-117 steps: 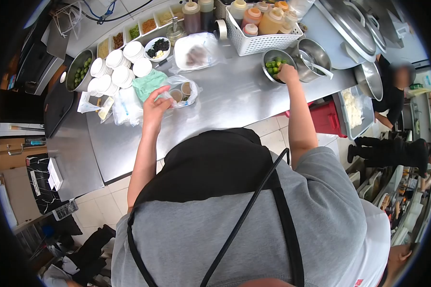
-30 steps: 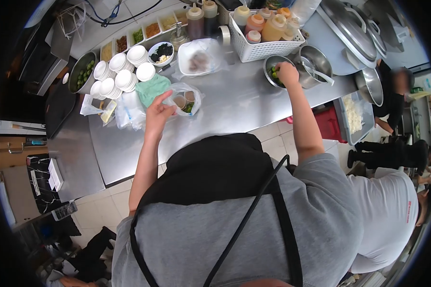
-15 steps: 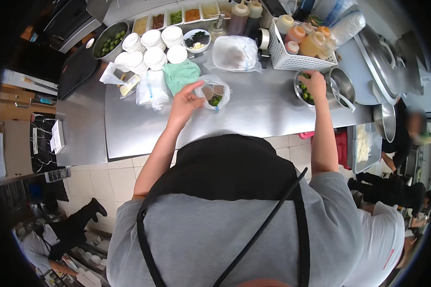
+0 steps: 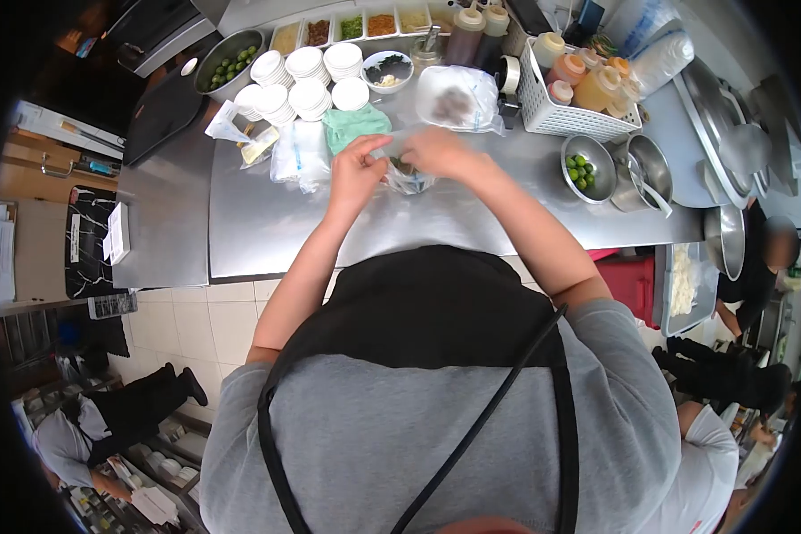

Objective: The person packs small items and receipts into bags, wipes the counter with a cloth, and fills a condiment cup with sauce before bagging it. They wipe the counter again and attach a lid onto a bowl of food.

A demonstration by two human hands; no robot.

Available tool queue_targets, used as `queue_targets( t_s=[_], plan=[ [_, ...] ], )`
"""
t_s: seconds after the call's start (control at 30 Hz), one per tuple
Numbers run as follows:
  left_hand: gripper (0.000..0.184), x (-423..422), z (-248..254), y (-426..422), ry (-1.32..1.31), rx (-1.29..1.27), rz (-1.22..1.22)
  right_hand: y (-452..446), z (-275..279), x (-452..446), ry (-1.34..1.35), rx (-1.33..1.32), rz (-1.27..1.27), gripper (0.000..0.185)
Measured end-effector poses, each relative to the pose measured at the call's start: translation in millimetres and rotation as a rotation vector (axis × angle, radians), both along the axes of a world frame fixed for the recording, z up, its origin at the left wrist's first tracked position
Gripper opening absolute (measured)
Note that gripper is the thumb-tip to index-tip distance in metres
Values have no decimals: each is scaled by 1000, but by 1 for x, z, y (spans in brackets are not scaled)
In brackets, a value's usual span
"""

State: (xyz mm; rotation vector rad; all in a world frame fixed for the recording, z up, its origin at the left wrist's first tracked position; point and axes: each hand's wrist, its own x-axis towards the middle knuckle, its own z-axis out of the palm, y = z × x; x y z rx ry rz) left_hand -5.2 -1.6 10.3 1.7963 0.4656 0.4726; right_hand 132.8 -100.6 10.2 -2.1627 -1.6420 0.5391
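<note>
My left hand (image 4: 360, 169) pinches the rim of a clear plastic bag (image 4: 411, 185) on the steel counter. Dark green pieces show inside the bag. Over its mouth is my right hand (image 4: 438, 153), fingers pointing down and smeared by motion; whether they hold anything is hidden. A steel bowl of small green limes (image 4: 581, 172) stands to the right, beside another steel bowl (image 4: 643, 169) with a spoon in it. Behind my left hand lies a crumpled green cloth (image 4: 354, 127).
Stacked white lids (image 4: 306, 93), a bowl of dark and pale pieces (image 4: 387, 71) and a white plastic-wrapped container (image 4: 457, 96) line the back. A white basket of sauce bottles (image 4: 578, 117) stands back right. People work at both sides.
My right hand has left the lime bowl and moved left to the mouth of the plastic bag. My left hand stays at the bag. The view has shifted slightly.
</note>
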Motion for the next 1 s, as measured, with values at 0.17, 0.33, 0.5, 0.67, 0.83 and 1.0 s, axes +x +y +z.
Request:
queue_targets(
  t_s=[0.17, 0.33, 0.5, 0.67, 0.83, 1.0],
  plan=[
    [31, 6, 10, 10, -8, 171, 43, -11, 28, -5, -357, -92, -147, 18],
    [29, 14, 10, 15, 21, 25, 33, -19, 26, -13, -582, 613, 48, 16],
    [54, 6, -8, 31, -60, 38, -66, -1, 13, 3, -5, 278, -14, 17],
    [81, 8, -63, -10, -42, 256, -58, 8, 19, -19, 43, 359, -60, 12],
    [72, 28, -88, -26, -54, 556, 228, 10, 31, -34, -23, 494, -70, 10],
    [60, 26, -121, -21, -46, 548, 258, -2, 35, -37, 38, 446, -93, 13]
  ],
)
